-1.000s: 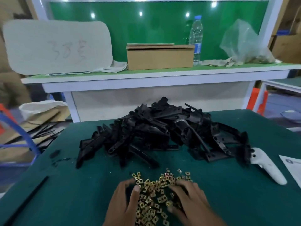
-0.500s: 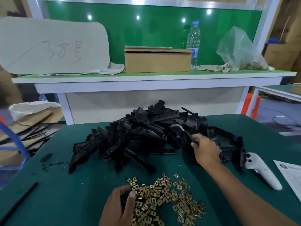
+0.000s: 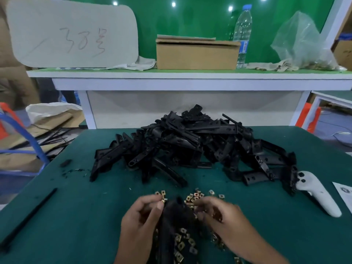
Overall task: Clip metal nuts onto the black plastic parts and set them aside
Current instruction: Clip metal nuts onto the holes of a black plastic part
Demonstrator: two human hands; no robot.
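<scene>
The left hand (image 3: 142,216) pinches a small brass-coloured square metal nut (image 3: 163,200) between thumb and fingertips, right at the top end of a long black plastic part (image 3: 174,221) that stands between the 2 hands. The right hand (image 3: 219,214) is curled toward that same part from the other side, but motion blur hides the contact – whether it grips the plastic or a nut cannot be told. The part rises over the loose heap of brass-coloured square nuts (image 3: 183,242) spread on the dark green counter (image 3: 76,216), so the clipping step appears to be just starting.

The main risk is the nut slipping. It is tiny and held only at its edges, and if it meets the plastic edge crooked it could spring out of the pinch and vanish among the identical loose ones, or skid off the counter. A second risk is the part twisting under the push if the right hand's hold is loose, leaving the nut half-seated.

Further out, the big tangled pile of black plastic parts (image 3: 190,145) sits just beyond the nuts – a finished piece set down too near it would mix with undone ones. The white handheld controller (image 3: 316,193) lies at the pile's right edge, close enough to be knocked.
</scene>
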